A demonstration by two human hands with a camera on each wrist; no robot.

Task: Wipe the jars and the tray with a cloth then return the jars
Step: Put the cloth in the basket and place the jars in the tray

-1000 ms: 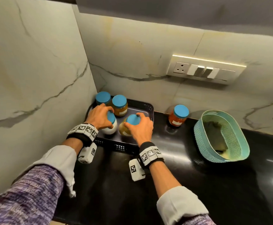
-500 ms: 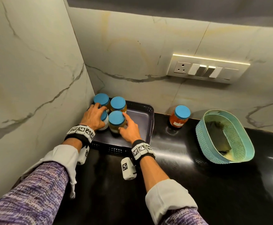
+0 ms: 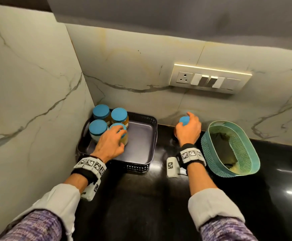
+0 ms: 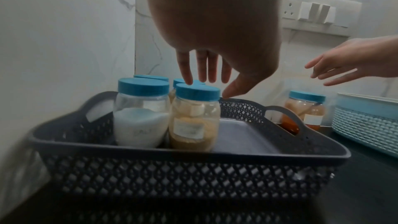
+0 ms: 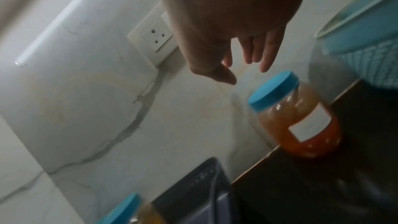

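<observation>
A dark grey lattice tray (image 3: 142, 145) (image 4: 193, 152) sits in the counter's left back corner, with several blue-lidded jars grouped in its left half. My left hand (image 3: 118, 136) (image 4: 210, 85) hovers over the front tan-powder jar (image 3: 125, 139) (image 4: 194, 118), straight fingertips touching its lid, beside the salt jar (image 3: 98, 127) (image 4: 142, 113). On the counter right of the tray stands an orange-filled jar (image 3: 183, 121) (image 4: 305, 110) (image 5: 301, 118). My right hand (image 3: 188, 129) (image 5: 245, 74) is spread just above its lid without touching it. A dark cloth (image 3: 223, 146) lies in the teal basket.
The teal lattice basket (image 3: 253, 164) (image 4: 366, 125) stands just right of the orange jar. Marble walls close in behind and on the left, with a switch panel (image 3: 211, 79) on the back wall. The black counter (image 3: 141, 206) stretches toward me.
My right hand let go of the tan jar in the tray and moved right to above the orange jar. My left hand shifted from the salt jar to the tan jar's lid.
</observation>
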